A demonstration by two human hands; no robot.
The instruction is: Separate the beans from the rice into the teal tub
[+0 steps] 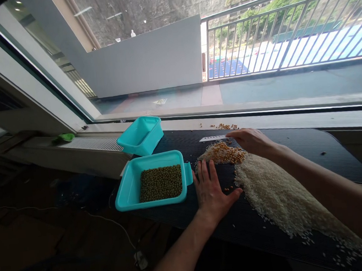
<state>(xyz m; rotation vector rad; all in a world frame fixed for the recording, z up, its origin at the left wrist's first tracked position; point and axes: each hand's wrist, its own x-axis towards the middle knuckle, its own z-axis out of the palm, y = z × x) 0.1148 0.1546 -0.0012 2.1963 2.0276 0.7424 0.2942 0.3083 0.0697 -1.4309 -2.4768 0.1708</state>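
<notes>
My left hand [212, 191] lies palm down on the dark tabletop, fingers spread, its fingertips at the near edge of a heap of rice mixed with orange corn kernels [229, 152]. Pinched in my right hand [252, 141] is a thin white strip with a row of dark marks [213, 138], held low behind the heap. A long pile of white rice [276, 190] stretches from the kernels toward the near right, partly under my right forearm. Left of my left hand, a turquoise basin [126, 194] contains green beans [161, 183].
Behind the bean basin stands a second turquoise basin [148, 140], tilted in view. More kernels [227, 126] lie by the white window sill [293, 122]. The dark table [313, 146] ends at the near side, with a cable [112, 220] on the floor below left.
</notes>
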